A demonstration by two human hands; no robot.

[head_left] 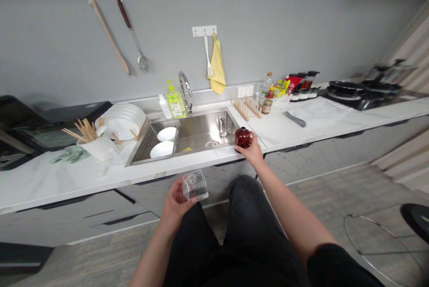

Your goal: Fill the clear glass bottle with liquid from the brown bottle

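Note:
My left hand is closed around a clear, square glass container, held in front of the drawers below the counter edge. A round dark-red glass bottle with a short narrow neck is at the counter's front edge, by the right end of the sink. My right hand grips it from the right side, thumb low in front. Whether the bottle's base rests on the counter I cannot tell. The steel sink lies just behind both hands, with two white bowls in the rack at its left.
Left of the sink stand a white container of chopsticks and stacked white plates. Soap bottles and the faucet line the back. To the right are a wooden rack, a jar, a grey-handled utensil and a stove.

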